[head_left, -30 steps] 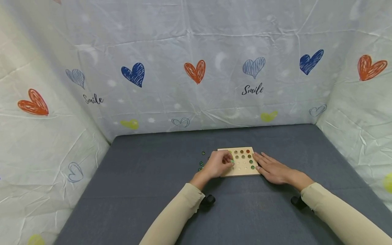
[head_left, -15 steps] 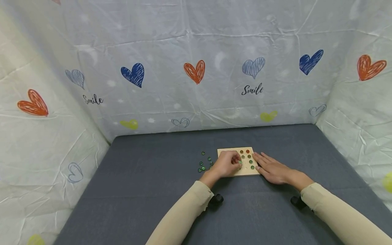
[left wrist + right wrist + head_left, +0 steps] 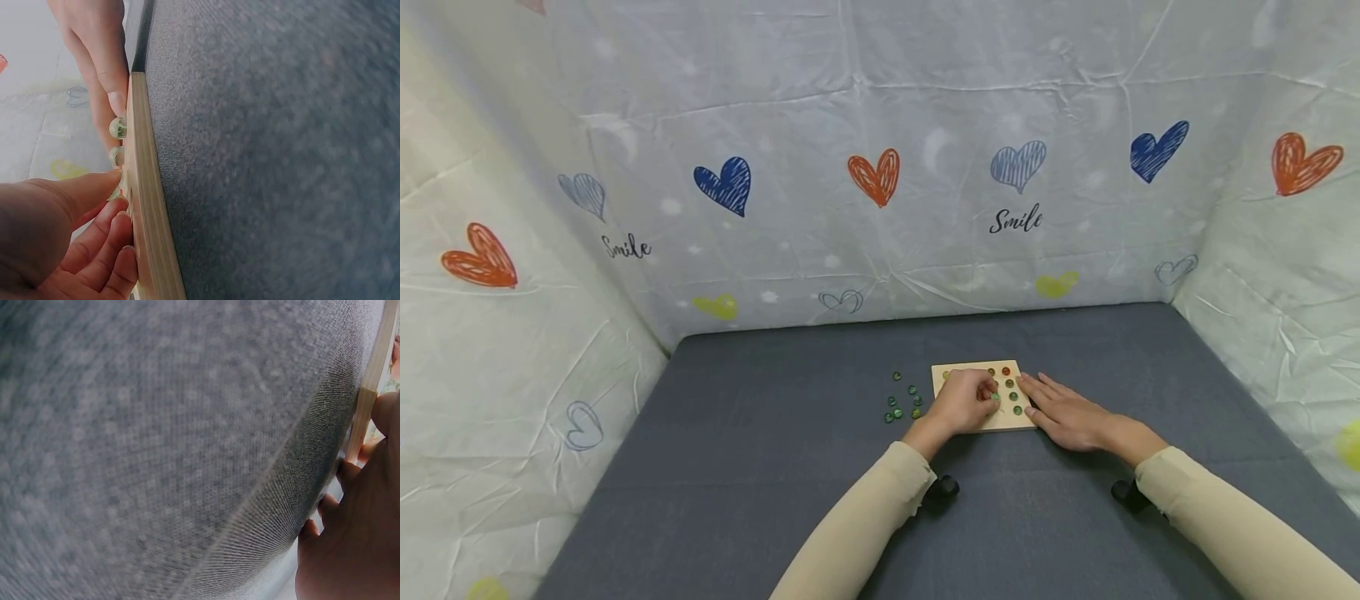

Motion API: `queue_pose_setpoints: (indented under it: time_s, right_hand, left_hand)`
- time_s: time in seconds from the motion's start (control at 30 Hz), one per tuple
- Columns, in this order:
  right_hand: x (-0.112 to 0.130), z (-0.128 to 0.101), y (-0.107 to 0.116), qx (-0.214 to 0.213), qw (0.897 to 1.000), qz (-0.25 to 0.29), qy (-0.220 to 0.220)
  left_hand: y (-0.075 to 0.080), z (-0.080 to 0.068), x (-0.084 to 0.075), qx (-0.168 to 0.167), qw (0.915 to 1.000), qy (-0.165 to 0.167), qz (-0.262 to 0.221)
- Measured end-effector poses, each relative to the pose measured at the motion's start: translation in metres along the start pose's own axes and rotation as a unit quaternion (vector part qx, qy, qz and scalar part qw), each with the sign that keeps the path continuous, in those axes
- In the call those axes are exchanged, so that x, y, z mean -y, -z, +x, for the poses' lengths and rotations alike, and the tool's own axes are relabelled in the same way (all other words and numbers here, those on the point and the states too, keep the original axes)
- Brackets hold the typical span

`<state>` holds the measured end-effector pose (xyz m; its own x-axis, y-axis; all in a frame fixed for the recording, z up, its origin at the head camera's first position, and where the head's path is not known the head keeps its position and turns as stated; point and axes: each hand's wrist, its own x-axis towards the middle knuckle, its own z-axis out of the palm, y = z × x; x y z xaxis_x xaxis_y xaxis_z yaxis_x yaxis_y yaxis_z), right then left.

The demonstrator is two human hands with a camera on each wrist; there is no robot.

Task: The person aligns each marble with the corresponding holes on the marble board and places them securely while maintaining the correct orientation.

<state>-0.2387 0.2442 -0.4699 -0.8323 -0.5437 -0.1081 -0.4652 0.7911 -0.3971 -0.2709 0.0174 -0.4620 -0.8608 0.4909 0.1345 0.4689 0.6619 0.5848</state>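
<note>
A small wooden board (image 3: 955,372) with rows of round holes lies on the grey cloth; red, brown and green marbles (image 3: 1009,383) sit in its right-hand holes. My left hand (image 3: 990,397) hovers over the board's middle and pinches a green marble (image 3: 996,398) between thumb and fingers. My right hand (image 3: 1043,398) lies flat, fingers straight, against the board's right edge. In the left wrist view the board's edge (image 3: 147,206) runs upright, two marbles (image 3: 117,127) stick out of it, and my left hand (image 3: 115,190) curls beside it. The right wrist view shows the board's edge (image 3: 374,369).
Several loose green marbles (image 3: 901,403) lie on the cloth just left of the board. The grey table surface (image 3: 760,450) is walled on three sides by white sheeting printed with hearts (image 3: 874,177). Beige sleeves (image 3: 1225,517) cover both forearms.
My left hand has moved to the right across the board with the green marble in its fingers, uncovering the loose marbles on the cloth. My right hand has stayed put.
</note>
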Motion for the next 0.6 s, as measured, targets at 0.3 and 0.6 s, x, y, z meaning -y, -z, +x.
queue_pose_setpoints:
  time_s: [0.3,0.6]
  right_hand:
    - [0.0001,0.0009,-0.0001,0.003,1.000,-0.003,-0.003]
    - [0.0018,0.0004,0.0001,0.003,1.000,0.003,-0.003]
  left_hand:
    - [-0.0017,0.0010,-0.0017,-0.014,0.9998,0.000,0.013]
    - [-0.0020,-0.0002,-0.0009,-0.012,0.9998,-0.002,0.018]
